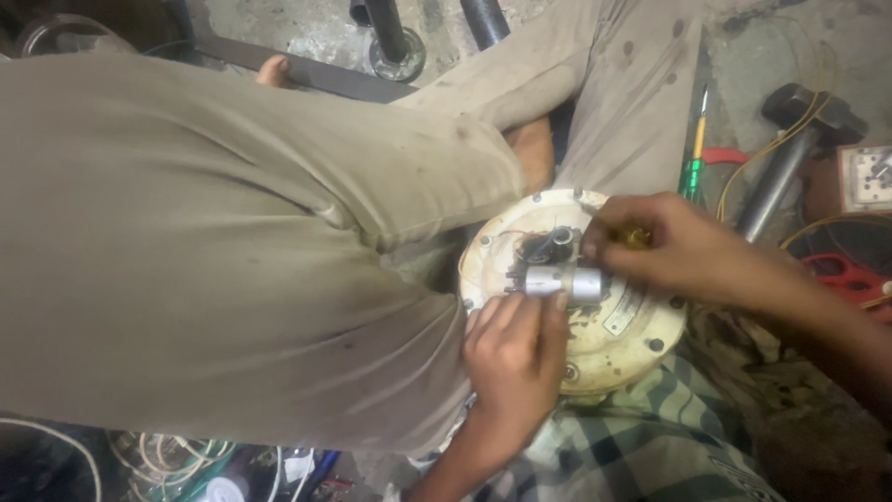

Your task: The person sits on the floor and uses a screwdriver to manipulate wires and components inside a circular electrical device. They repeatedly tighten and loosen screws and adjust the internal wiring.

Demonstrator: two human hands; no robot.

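Note:
A round cream-coloured motor housing (621, 349) rests between my crossed legs, with a silver cylinder (563, 281) lying across its top and dark wiring behind it. My left hand (514, 367) holds the housing's near edge, its fingertips touching the silver cylinder. My right hand (676, 249) reaches in from the right and grips a small yellow-handled tool (636, 239), its tip pointed at the centre of the housing.
My trouser legs (214, 251) fill the left and top. A green-and-yellow screwdriver (694, 153), a hammer (790, 153), red-handled pliers (841, 277) and yellow wire lie at right. A checked cloth (650, 446) lies below; tangled cables (167, 455) at bottom left.

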